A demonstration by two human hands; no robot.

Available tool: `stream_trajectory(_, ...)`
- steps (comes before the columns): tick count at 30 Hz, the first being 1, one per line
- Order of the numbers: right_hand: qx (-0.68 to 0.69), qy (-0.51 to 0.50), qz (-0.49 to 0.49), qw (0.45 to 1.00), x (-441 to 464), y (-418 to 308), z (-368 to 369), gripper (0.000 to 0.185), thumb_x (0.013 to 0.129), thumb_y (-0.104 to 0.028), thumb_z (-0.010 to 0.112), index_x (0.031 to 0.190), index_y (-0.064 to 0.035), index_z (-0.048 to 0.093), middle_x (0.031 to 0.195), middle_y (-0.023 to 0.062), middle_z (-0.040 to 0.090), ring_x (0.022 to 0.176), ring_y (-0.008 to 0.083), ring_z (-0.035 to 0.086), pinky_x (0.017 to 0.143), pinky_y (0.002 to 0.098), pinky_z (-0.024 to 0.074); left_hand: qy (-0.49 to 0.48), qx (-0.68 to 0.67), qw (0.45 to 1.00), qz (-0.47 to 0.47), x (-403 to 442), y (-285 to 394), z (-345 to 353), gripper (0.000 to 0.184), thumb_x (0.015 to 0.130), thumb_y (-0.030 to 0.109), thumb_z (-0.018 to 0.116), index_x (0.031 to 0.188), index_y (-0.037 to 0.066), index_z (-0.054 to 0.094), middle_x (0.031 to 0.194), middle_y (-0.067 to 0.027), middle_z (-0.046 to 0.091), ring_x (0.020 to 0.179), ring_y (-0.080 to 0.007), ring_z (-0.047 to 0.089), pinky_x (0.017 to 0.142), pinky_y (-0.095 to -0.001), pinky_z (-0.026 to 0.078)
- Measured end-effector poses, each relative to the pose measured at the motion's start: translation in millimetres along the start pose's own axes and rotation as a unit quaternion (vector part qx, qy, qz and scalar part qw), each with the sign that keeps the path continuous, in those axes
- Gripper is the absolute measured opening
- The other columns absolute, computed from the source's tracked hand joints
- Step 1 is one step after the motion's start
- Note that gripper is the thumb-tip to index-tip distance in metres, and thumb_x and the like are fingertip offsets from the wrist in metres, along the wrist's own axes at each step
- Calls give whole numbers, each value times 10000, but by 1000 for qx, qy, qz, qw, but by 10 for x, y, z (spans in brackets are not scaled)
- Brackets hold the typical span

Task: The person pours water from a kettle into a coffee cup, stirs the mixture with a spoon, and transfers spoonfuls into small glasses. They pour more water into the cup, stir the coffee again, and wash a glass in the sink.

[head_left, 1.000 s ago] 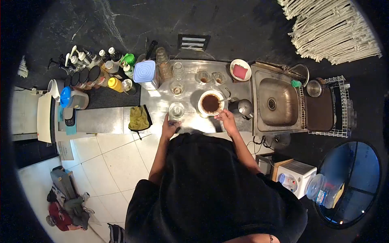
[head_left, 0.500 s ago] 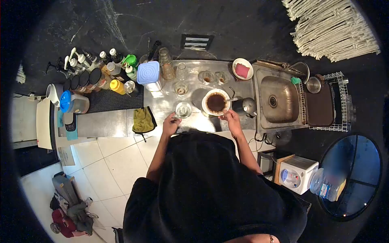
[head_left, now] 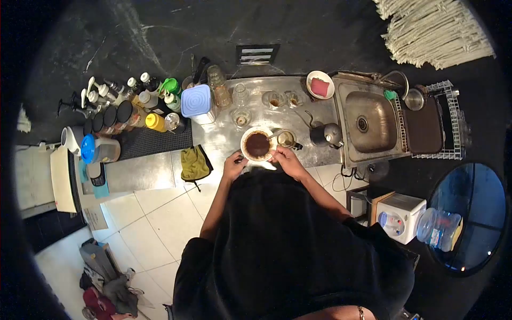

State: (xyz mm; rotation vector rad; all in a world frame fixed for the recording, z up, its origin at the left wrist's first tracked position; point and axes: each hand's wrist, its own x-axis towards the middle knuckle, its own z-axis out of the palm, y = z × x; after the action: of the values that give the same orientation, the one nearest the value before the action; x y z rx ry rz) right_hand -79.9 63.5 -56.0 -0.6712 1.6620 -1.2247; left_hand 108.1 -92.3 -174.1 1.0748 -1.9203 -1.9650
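A white cone-shaped dripper (head_left: 257, 145) full of dark brown coffee grounds is at the counter's front edge, with a spoon handle at its right rim. The fingers of my right hand (head_left: 286, 161) grip the dripper's lower right rim. Close by its lower left rim, my left hand (head_left: 233, 165) has its fingers curled in; what they hold is hidden. Just right of the dripper stands a glass server (head_left: 286, 138) with a dark handle. The clear glass seen before is not visible now.
A dark kettle (head_left: 326, 134) stands right of the server, beside the sink (head_left: 369, 125). Glass cups (head_left: 241, 117) are behind the dripper. A green cloth (head_left: 194, 163) and a blue-lidded container (head_left: 198, 102) lie to the left. Another person is at lower left.
My right hand has moved the dripper left, off the glass server, which now shows. The dripper covers the spot of the clear glass. My left hand's fingers are more curled.
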Motion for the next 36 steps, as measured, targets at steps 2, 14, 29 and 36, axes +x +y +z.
stream_trajectory(2, 19, -3, 9, 1000, 16, 55, 32, 302, 1024, -288, 568, 946, -4, 633, 845, 25, 644, 829, 92, 575, 784, 273, 476, 4, -44, 999, 6, -7, 19, 22, 322, 880, 164, 718, 1177, 44, 682, 938, -109, 738, 833, -153, 679, 769, -297, 535)
stream_trajectory(14, 9, -16, -1, 1000, -11, -99, 9, 273, 998, -284, 622, 917, -22, 617, 830, -2, 607, 798, 80, 542, 735, 269, 454, -19, -47, 998, -40, 18, 250, -51, 259, 874, 18, 671, 1131, 4, 694, 1016, -17, 716, 898, -112, 637, 844, -279, 507)
stream_trajectory(29, -192, 187, -24, 963, -211, 432, -670, 447, 939, -373, 664, 1190, -14, 580, 1101, 226, 631, 1030, 373, 617, 910, 406, 486, 29, -228, 954, -194, 124, 205, -190, 163, 878, 34, 662, 1038, 18, 636, 789, -80, 686, 578, -113, 598, 503, -225, 443)
stream_trajectory(36, -194, 132, -34, 971, -8, 717, -690, 336, 987, -316, 609, 1094, 2, 628, 975, 186, 624, 947, 307, 605, 880, 385, 473, 7, -230, 962, -150, 237, 33, -287, 152, 934, 77, 605, 1009, -43, 658, 828, -180, 728, 653, -237, 720, 614, -307, 604)
